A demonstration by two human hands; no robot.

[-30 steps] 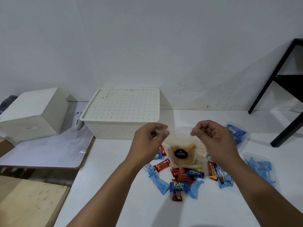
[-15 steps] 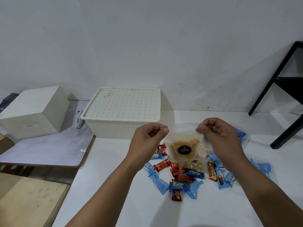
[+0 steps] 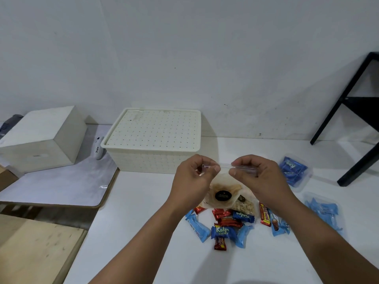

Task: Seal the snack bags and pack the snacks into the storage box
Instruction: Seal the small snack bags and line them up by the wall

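A clear zip bag of brownish snacks with a round black label hangs above the white table. My left hand pinches the left end of its top strip. Close beside it, my right hand pinches the strip near the middle. Several loose blue and red wrapped snacks lie in a heap under the bag. Two more clear bags of blue snacks lie to the right, one farther back and one nearer. The cream perforated storage box stands behind my hands with its lid on.
A plain white box sits on a lower grey surface at the left, with a small white device beside the storage box. A wooden board lies at the lower left. A black frame stands at the right against the wall.
My right hand has slid left along the bag's top strip, so both hands are now close together. The bag hangs a little lower.
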